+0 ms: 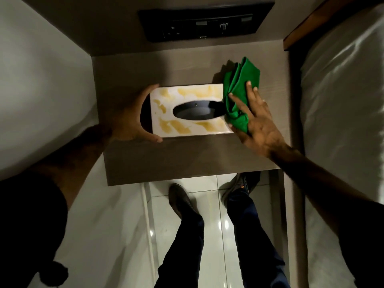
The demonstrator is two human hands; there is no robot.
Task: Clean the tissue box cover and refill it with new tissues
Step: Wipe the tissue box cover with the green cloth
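Head view, looking down. White bedding [340,104] fills the right margin, beside a grey-brown bedside shelf [187,159] set against a wall that carries a dark switch panel [205,22]; glossy floor tiles [214,225] and the person's 2 legs and shoes show below the shelf's front edge. The tissue box cover [188,110] — white, with yellowish smears on its top face and a dark oval slot at the centre — lies flat on the shelf, long axis running left to right, roughly mid-shelf. The left hand [128,119] clasps the cover's left end, thumb on the far edge and fingers on the near edge, a wide span closed on the box. The right hand [257,121] presses a bunched green cloth [239,94] with fingers spread flat against the cover's right end — the cloth overlaps the slot's right tip and spills onto the shelf behind. The slot interior appears dark; its contents cannot be made out.
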